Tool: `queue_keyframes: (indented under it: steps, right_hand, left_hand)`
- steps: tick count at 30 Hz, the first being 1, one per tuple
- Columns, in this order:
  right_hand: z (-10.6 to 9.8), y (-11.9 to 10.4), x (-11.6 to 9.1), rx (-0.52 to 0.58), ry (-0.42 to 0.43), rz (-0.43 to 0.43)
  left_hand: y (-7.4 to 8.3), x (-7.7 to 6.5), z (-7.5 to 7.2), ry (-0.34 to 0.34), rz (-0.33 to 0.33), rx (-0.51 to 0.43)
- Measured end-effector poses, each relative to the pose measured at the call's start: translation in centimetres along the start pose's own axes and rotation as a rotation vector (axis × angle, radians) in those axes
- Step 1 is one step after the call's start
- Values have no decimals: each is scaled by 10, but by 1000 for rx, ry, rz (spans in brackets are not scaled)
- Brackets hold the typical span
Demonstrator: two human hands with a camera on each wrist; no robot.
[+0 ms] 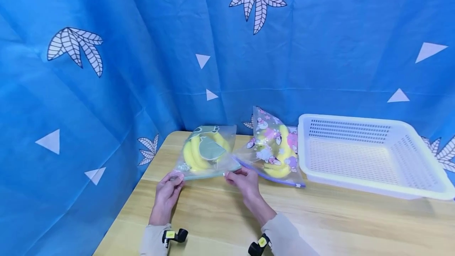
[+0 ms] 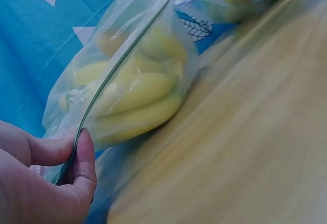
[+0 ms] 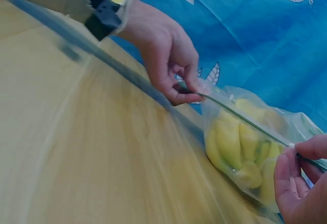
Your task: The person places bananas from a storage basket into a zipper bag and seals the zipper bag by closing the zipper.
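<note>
A clear zip bag [image 1: 207, 151] with a green zip edge and a green print holds several bananas [image 1: 193, 155] at the table's far left. My left hand [image 1: 168, 192] pinches the left end of that green edge between thumb and fingers; the left wrist view shows the grip [image 2: 56, 168] close up. At the edge's right end my right hand [image 1: 244, 183] pinches the zip, where a small white slider shows at the fingertips. In the right wrist view, both hands hold the zip strip [image 3: 250, 122] stretched between them, with the bananas behind it.
A second zip bag [image 1: 273, 149], printed in pink and purple with a purple zip edge, holds more bananas right beside my right hand. To its right stands a white slotted plastic basket [image 1: 355, 189]. Behind the wooden table [image 1: 213, 224] hangs a blue patterned curtain [image 1: 320, 50].
</note>
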State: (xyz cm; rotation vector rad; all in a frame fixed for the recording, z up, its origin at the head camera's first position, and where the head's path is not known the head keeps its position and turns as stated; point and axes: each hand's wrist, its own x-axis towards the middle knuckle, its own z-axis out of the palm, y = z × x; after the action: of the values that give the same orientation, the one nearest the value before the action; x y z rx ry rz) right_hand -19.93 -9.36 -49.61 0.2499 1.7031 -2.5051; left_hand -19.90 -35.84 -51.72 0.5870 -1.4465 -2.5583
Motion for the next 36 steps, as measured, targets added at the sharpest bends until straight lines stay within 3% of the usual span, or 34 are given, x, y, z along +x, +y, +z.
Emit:
queue_keyframes:
  steps: [9,16,23,30,36]
  right_hand:
    - [-10,6,-15,45,-29,35]
    - [-11,21,-21,79,-65,68]
    - [-22,30,-21,109,-69,96]
    - [-27,36,-22,137,-101,98]
    - [-36,25,-23,62,-172,72]
  left_hand:
    - [28,14,-12,-27,-3,-35]
    - [38,21,-17,-16,-40,-29]
    - [41,21,-18,-1,-92,114]
    - [38,21,-26,-62,-115,180]
    - [44,15,-33,-116,-131,279]
